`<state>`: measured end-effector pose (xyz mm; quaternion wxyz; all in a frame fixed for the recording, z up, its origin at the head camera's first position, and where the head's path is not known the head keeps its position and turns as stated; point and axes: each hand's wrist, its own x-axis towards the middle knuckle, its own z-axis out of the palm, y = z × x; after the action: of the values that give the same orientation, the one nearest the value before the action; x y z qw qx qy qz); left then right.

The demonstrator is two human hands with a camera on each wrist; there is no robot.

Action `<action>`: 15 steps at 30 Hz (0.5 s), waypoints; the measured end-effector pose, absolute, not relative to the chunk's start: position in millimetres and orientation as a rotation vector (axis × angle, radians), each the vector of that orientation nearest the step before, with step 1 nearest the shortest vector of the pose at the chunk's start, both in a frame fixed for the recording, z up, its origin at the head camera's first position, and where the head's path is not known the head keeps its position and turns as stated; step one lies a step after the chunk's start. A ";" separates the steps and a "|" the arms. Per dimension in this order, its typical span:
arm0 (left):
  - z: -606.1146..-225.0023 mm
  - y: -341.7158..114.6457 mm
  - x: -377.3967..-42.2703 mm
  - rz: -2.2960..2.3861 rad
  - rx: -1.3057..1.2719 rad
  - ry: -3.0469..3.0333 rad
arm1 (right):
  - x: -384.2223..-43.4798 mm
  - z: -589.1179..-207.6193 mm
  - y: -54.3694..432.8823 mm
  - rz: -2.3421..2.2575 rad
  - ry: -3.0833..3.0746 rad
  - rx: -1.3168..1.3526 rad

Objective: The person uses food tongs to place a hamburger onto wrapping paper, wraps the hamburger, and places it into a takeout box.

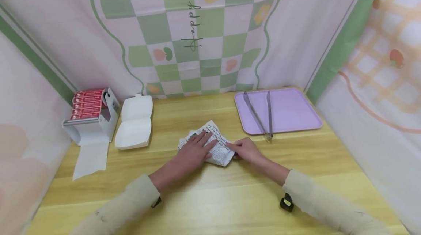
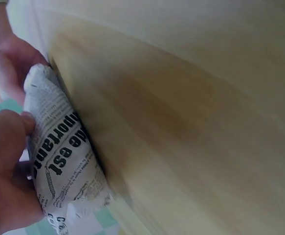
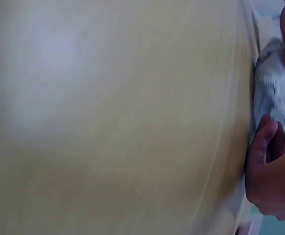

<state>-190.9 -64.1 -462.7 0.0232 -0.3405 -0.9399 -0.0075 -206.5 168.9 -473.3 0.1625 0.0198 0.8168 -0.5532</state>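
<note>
A bundle wrapped in newspaper-print paper [image 1: 219, 154] lies on the wooden table in front of me; the paper hides what is inside. My left hand [image 1: 193, 151] rests across the top left of it with fingers spread out nearly straight. At the bundle's right end, my right hand [image 1: 248, 150] pinches the paper between thumb and fingers. Bold black print shows on the bulging wrapper [image 2: 64, 147] in the left wrist view. From the right wrist, the right hand's thumb and fingers [image 3: 265, 134] appear curled at the near end of the bundle.
Behind and to the right, metal tongs [image 1: 270, 114] lie on a purple tray [image 1: 296, 109]. An opened white takeaway box [image 1: 133, 132] stands at the left, beside a dispenser [image 1: 106, 125] with red-printed rolls and a white strip [image 1: 90, 160] hanging out. Patterned cloth [image 1: 210, 45] closes off the back.
</note>
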 end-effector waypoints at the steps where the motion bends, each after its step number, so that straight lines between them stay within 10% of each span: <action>1: -462.9 -66.9 -192.8 -0.015 -1.068 -2.911 | -208.1 -471.9 174.1 -1.509 2.398 0.029; 15: -454.0 -82.7 -212.2 -0.462 -1.139 -3.051 | -204.5 -438.6 172.4 -1.237 2.774 -0.738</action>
<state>-212.2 -82.7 -454.0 -0.0735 -0.3453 -0.9251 -0.1400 -204.5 172.4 -438.6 0.0080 -0.2362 0.8874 -0.3957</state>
